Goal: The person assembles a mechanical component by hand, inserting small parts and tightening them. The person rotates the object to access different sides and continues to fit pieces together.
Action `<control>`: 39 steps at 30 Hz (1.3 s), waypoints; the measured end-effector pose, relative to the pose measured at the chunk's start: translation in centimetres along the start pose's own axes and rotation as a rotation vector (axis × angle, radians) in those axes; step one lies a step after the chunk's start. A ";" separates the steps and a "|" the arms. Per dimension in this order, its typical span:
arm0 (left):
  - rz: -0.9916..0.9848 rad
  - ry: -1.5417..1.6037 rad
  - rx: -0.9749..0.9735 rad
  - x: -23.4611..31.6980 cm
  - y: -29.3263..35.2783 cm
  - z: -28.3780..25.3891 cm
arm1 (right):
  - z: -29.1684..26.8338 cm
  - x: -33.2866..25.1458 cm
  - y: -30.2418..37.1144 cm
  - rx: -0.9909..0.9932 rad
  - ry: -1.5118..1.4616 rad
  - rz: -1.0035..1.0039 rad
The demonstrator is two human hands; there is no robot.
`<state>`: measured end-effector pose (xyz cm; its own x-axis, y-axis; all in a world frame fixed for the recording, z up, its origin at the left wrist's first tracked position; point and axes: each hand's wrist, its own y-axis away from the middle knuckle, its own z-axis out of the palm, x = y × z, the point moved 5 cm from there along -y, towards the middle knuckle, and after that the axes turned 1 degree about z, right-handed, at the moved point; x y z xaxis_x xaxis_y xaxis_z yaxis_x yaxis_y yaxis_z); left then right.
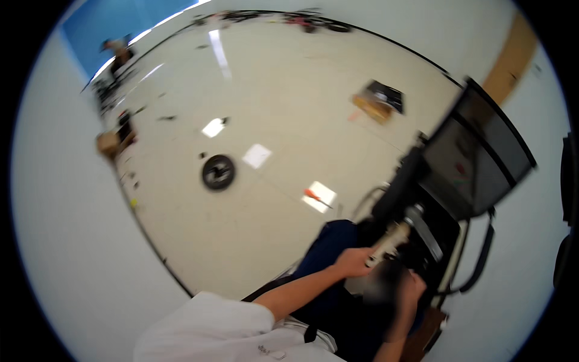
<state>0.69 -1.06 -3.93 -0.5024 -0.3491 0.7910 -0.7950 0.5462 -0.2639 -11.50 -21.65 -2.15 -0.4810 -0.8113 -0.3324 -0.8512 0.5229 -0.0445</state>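
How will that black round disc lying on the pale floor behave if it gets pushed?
The black round disc lies flat on the glossy pale floor, so it would probably slide rather than roll. It looks thick and solid, likely heavy for its size. Tipped onto its edge, its round shape could let it roll away.

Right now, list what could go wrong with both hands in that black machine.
1. The left hand grips a pale handle inside the black machine; a slip could knock the knuckles on metal.
2. The right hand sits blurred among dark parts; fingers might get pinched.
3. The red screwdriver and black wheel on the floor are trip hazards.
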 end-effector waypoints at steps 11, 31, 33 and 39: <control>-0.010 0.027 -0.032 0.7 -1.2 -0.8 | -3.7 -11.4 5.1 -0.481 -0.513 -0.307; -0.119 -0.039 -0.105 1.0 -0.4 -0.6 | 1.0 -16.4 -7.8 0.072 -0.146 -0.452; -0.074 -0.039 -0.076 3.2 -0.6 -1.3 | -0.2 -13.2 -8.9 0.063 -0.310 -0.136; 0.047 -0.064 -0.030 3.3 -1.4 -1.4 | -1.7 -3.5 -8.2 0.112 -0.515 0.133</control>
<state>0.60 -1.91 -0.16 -0.5605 -0.3696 0.7411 -0.7599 0.5853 -0.2829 -3.21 -23.58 1.02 -0.3939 -0.5180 -0.7593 -0.7488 0.6599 -0.0616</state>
